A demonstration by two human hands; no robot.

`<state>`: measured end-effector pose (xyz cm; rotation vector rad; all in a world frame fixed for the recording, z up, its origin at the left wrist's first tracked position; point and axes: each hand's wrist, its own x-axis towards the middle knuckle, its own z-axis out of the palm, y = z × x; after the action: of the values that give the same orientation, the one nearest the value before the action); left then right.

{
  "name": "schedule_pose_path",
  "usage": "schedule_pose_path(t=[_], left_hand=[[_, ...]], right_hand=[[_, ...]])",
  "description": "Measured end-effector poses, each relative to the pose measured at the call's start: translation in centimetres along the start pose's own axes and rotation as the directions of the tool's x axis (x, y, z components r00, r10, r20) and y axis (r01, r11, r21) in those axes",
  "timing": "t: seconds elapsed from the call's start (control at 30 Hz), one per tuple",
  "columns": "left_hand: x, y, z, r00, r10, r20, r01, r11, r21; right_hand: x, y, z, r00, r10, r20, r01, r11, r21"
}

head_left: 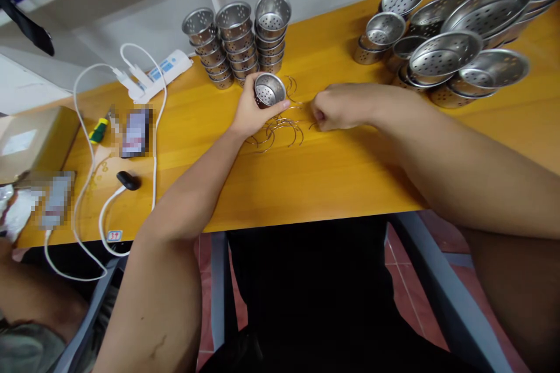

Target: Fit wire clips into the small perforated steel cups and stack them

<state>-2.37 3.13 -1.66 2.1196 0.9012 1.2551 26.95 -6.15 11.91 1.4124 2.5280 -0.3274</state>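
Note:
My left hand [250, 112] is wrapped round a small perforated metal cup [270, 91], whose open top faces up toward me. To the right, my right hand [343, 106] is closed in a pinch just above the table; a thin curved wire [312, 126] shows at its fingers, most of it hidden. Several loose curved wires [289, 132] lie scattered on the wood between and below the two hands. Behind the left hand stand three stacks of similar perforated cups [236, 41].
Larger perforated metal bowls and cups [446, 57] are piled at the right of the yellow table [306, 186]. At the left are a white power strip [168, 73] with cables, a phone [136, 133], a green-yellow tool [99, 130] and a cardboard box [39, 143]. Another person's leg [39, 285] shows lower left.

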Motion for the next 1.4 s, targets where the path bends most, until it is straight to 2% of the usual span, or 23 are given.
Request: schedule_pose_path(t=[0.07, 0.17, 0.27, 0.4, 0.53, 0.63, 0.7, 0.8, 0.9, 1.0, 1.07, 1.17, 1.23, 1.4], left_hand=[[0.0, 0.5, -0.1, 1.0, -0.005, -0.004, 0.005, 1.0, 0.0], [0.0, 1.1, -0.1, 0.999, -0.026, -0.035, 0.026, 1.0, -0.016], [0.1, 1.2, 0.0, 0.998, -0.04, -0.055, 0.038, 0.999, -0.032], [0.1, -0.1, 0.1, 0.992, -0.106, -0.073, 0.099, 0.991, -0.093], [0.2, -1.5, 0.1, 0.983, -0.159, -0.087, 0.144, 0.977, -0.155], [0.4, -1.2, 0.1, 0.989, -0.095, -0.109, 0.086, 0.993, -0.087], [0.6, -0.2, 0.1, 0.994, -0.037, -0.107, 0.034, 0.999, -0.03], [0.7, 1.2, 0.2, 0.995, -0.017, -0.095, 0.016, 1.0, -0.011], [0.5, 1.6, 0.4, 0.993, -0.06, -0.106, 0.052, 0.996, -0.076], [0.3, 1.1, 0.6, 0.992, -0.095, -0.088, 0.081, 0.985, -0.152], [0.3, 0.8, 0.5, 0.994, -0.089, -0.061, 0.077, 0.981, -0.178], [0.4, 0.4, 0.5, 1.0, -0.023, -0.018, 0.02, 0.985, -0.173], [0.5, 0.3, 0.5, 1.0, 0.012, 0.003, -0.012, 0.99, -0.14], [0.4, 0.3, 0.5, 0.999, 0.037, 0.014, -0.035, 0.994, -0.099]], right_hand=[[-0.1, -1.1, -0.5, 0.996, 0.059, 0.069, -0.054, 0.996, -0.078], [-0.1, -1.9, -0.9, 0.994, 0.091, 0.065, -0.085, 0.992, -0.091], [0.1, -1.6, -0.8, 0.996, 0.063, 0.06, -0.057, 0.994, -0.094], [0.2, -0.9, -0.3, 0.998, 0.009, 0.06, 0.001, 0.988, -0.153], [0.2, -0.3, 0.0, 0.996, -0.08, -0.039, 0.077, 0.993, -0.084], [0.2, 0.2, 0.1, 0.967, -0.133, -0.218, 0.174, 0.968, 0.18], [0.3, 0.5, 0.2, 0.944, -0.112, -0.311, 0.246, 0.866, 0.435], [0.8, 1.0, 0.5, 0.951, -0.067, -0.303, 0.279, 0.613, 0.74], [1.2, 1.4, 0.7, 0.958, -0.065, -0.279, 0.28, 0.413, 0.867], [1.4, 1.6, 0.7, 0.926, 0.012, -0.378, 0.353, 0.331, 0.875], [1.5, 1.8, 0.9, 0.901, 0.083, -0.427, 0.383, 0.312, 0.869], [2.1, 2.0, 1.3, 0.894, 0.115, -0.433, 0.383, 0.308, 0.871], [2.4, 2.0, 1.5, 0.885, 0.133, -0.447, 0.385, 0.334, 0.86], [2.4, 1.1, 1.1, 0.822, 0.241, -0.516, 0.39, 0.423, 0.818]])
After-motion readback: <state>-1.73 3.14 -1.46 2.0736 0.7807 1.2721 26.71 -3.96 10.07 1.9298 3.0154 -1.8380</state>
